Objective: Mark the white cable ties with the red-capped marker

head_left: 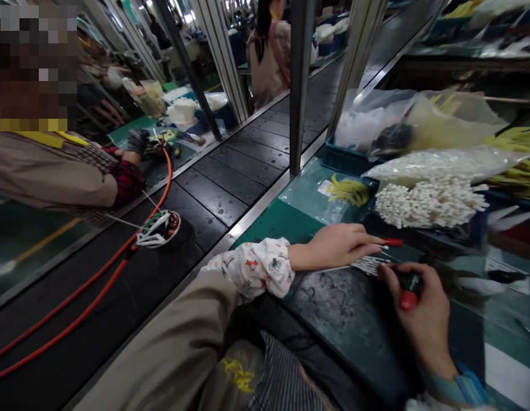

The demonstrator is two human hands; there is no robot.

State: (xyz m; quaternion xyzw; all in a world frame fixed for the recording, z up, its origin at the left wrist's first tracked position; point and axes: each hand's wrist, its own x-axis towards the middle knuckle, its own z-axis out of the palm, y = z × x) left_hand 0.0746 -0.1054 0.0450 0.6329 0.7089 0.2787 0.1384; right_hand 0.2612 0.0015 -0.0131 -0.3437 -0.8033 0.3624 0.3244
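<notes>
My left hand (337,246) lies over a dark work mat (342,319), its fingertips pinching a thin red-tipped piece (392,242). Just below those fingers sits a small bundle of white wires (367,265), with one long strand running left under my wrist. My right hand (421,311) is closed around a red-handled tool with a black and green grip (409,291), close to the wire bundle. The tool's tip is hidden by my fingers. A floral oversleeve (254,268) covers my left forearm.
A black conveyor belt (222,194) runs alongside the bench, carrying an orange cable (119,279) and a white wire frame (158,228). Bags and a heap of white bundled parts (427,202) lie beyond my hands. Metal posts (301,74) stand along the belt, and co-workers (59,171) sit across it.
</notes>
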